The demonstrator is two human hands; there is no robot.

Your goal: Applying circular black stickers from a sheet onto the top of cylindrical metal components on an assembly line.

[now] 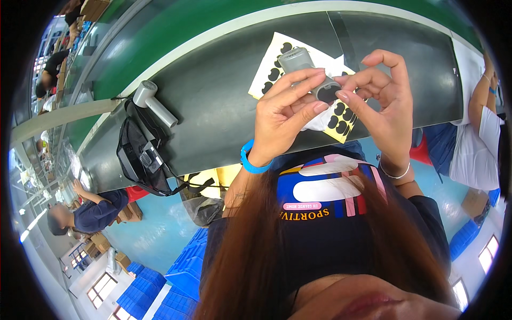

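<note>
A grey hair dryer [296, 60] is gripped in my left hand [282, 114], its grille end pointing away from me. At the end nearer me sits a black rounded sticker [326, 93]. The thumb and index finger of my right hand [385, 96] pinch at this sticker's right edge, the other fingers curled above. Beneath both hands lie pale sheets of black stickers [341, 121], partly covered by my hands and by white paper. How far the sticker adheres is hidden by my fingers.
Another grey hair dryer [154, 103] lies on the dark belt [213, 80] to the left, beside a black mesh bag [140, 154]. A co-worker [96, 213] sits at the lower left, another person [477, 144] at the right. Blue crates [184, 269] stand on the floor behind me.
</note>
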